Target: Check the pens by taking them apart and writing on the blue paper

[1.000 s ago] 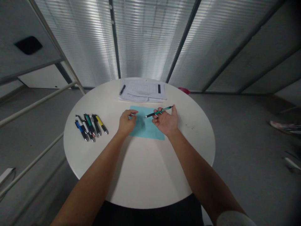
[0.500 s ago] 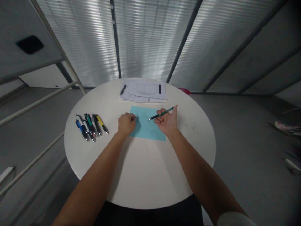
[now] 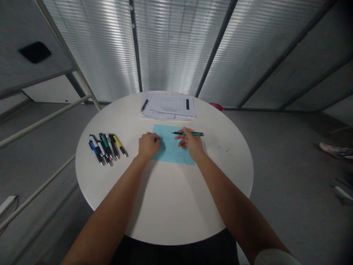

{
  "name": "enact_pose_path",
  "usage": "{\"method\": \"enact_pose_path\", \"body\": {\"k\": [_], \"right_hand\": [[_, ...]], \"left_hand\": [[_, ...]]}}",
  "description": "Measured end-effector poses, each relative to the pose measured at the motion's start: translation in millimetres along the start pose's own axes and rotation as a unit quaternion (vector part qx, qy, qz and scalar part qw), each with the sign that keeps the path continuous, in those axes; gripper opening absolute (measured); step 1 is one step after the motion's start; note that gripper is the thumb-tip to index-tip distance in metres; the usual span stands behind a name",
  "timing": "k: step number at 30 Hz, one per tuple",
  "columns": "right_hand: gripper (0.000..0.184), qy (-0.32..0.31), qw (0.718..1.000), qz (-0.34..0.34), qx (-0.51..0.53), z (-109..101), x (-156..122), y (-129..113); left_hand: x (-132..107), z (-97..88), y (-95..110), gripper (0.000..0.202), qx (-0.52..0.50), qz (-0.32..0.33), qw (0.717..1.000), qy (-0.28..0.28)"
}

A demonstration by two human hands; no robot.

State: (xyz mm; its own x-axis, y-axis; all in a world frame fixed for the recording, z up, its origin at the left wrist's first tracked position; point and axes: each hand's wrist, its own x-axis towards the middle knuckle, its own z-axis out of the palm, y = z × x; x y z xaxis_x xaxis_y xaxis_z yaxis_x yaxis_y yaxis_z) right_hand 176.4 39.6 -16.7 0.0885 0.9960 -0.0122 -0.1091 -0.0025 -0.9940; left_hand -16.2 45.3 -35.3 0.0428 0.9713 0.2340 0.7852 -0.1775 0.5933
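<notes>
My left hand rests on the left edge of a pale blue sheet of paper, its fingers curled and no object showing in them. My right hand lies on the sheet's right part. A green-and-black pen sits nearly level across its fingers, with the tip pointing left. A bundle of several pens and markers lies on the white round table, left of my left hand.
A stack of printed papers with a black pen on it lies at the table's far edge. A red object shows just past the far rim. Pale metal rails run along the left, and a shoe lies on the floor at right.
My right hand has turned and shifted slightly left, swinging the pen from a slant to nearly level. My left hand has barely moved.
</notes>
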Motion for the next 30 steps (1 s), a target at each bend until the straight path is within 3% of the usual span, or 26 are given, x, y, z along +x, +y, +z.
{"method": "enact_pose_path", "body": {"k": [5, 9, 15, 30], "right_hand": [[0.039, 0.012, 0.984, -0.109, -0.141, 2, -5, 3], [0.04, 0.012, 0.933, -0.177, -0.314, 1, -11, 3], [0.039, -0.04, 0.891, -0.165, -0.422, 0, -12, 4], [0.03, -0.056, 0.854, -0.124, -0.503, 3, -15, 0]], "left_hand": [[-1, -2.9, 5, 0.026, 0.047, -0.005, 0.999, -0.012], [-1, -5.2, 8, 0.028, 0.082, -0.01, 0.996, -0.022], [-1, -5.3, 9, 0.027, 0.089, -0.018, 0.995, -0.029], [-1, -5.4, 8, 0.026, 0.086, -0.008, 0.996, -0.019]]}}
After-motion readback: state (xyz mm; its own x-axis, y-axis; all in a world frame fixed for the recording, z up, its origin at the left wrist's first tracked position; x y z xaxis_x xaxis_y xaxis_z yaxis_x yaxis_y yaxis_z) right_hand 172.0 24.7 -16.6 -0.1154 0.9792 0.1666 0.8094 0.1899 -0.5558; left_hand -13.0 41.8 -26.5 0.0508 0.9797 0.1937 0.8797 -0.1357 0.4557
